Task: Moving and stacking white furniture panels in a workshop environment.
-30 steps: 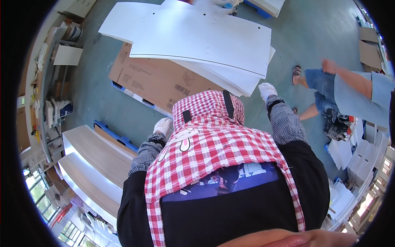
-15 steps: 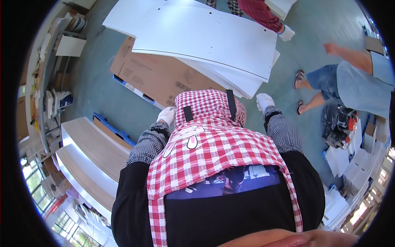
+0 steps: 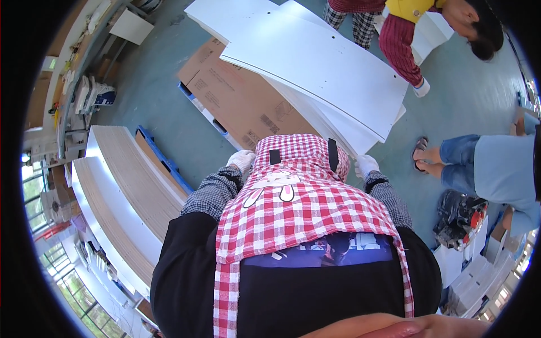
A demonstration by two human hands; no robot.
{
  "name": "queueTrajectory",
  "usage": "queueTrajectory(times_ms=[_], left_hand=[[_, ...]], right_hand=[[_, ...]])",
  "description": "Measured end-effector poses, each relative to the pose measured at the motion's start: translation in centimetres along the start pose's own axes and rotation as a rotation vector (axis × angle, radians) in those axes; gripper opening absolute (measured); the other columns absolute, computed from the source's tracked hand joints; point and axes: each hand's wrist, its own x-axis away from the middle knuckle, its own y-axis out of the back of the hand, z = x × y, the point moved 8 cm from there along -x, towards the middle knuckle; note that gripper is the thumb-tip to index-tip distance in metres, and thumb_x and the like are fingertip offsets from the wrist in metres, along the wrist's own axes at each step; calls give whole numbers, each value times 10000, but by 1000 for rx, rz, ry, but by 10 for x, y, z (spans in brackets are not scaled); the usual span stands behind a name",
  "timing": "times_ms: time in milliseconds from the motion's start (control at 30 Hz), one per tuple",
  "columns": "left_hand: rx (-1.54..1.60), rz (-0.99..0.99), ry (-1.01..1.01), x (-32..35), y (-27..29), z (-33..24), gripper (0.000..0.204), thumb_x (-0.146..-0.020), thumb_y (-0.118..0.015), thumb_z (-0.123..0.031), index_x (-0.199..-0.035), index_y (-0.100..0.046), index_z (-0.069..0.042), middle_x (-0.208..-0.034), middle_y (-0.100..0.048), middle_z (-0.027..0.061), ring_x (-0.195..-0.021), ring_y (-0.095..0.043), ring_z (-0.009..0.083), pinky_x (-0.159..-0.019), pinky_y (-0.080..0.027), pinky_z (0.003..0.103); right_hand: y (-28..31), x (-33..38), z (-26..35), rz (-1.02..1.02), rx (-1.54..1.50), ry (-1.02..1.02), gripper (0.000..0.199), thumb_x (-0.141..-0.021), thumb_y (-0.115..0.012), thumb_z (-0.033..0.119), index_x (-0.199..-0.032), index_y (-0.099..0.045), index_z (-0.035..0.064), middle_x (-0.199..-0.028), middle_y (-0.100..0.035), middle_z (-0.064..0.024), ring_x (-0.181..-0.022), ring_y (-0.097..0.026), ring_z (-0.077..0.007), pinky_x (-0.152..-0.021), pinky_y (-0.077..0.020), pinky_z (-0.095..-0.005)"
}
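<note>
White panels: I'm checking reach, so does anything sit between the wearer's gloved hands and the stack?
Nothing visible does. The right hand is at the near edge of the white panels; the left hand is beside the cardboard sheet.

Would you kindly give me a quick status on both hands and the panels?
Left gloved hand and right gloved hand at near edge of stacked white flat panels; grip unclear. Co-worker's hand at far edge.

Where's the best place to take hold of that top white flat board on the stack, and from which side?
Probably the near short end of the top white flat board, coming from the wearer's side. It is broad, thin and lies flat, overhanging the brown cardboard sheet, so fingers can likely slip under near both corners. The gloved left hand and right hand are already there.
</note>
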Motion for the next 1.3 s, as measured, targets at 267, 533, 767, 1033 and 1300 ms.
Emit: queueTrajectory(times_ms=[267,533,767,1033,1300], left_hand=[[67,-1,28,-9,-7,-1,334,-835,-451,-263,-1044,-632,-76,-1130,-587,122,-1094,-519,276,-939,-402,349],[-53,-52,-64,-34,-3,-29,287,-832,-476,-238,-1033,-611,-83,-1071,-600,137,-1046,-545,290,-895,-438,373],[-83,-28,-72,-46,-7,-32,296,-849,-460,-250,-1043,-594,-71,-1103,-584,140,-1079,-525,282,-916,-423,367],[-89,-9,-88,-53,-9,-37,304,-846,-464,-261,-1057,-587,-81,-1106,-585,133,-1093,-515,279,-925,-417,360],[-47,82,-10,-59,-19,-26,413,-888,-391,-355,-1175,-535,-96,-1230,-527,134,-1154,-469,299,-958,-389,355]], right_hand=[[13,-9,-8,-38,37,35,159,-849,-474,198,-860,-553,61,-592,-468,-16,-428,-431,-139,-375,-316,-294],[27,-41,24,3,87,65,189,-855,-472,241,-867,-550,69,-640,-489,-20,-490,-463,-147,-427,-377,-305],[32,-40,23,15,129,26,192,-867,-459,232,-914,-553,71,-652,-489,-16,-491,-463,-148,-426,-380,-309],[38,-40,22,-24,263,76,230,-871,-455,239,-960,-565,57,-677,-512,-34,-520,-491,-162,-461,-411,-319],[40,-38,45,36,263,91,243,-866,-465,236,-971,-568,44,-664,-513,-39,-524,-493,-160,-472,-423,-323]])
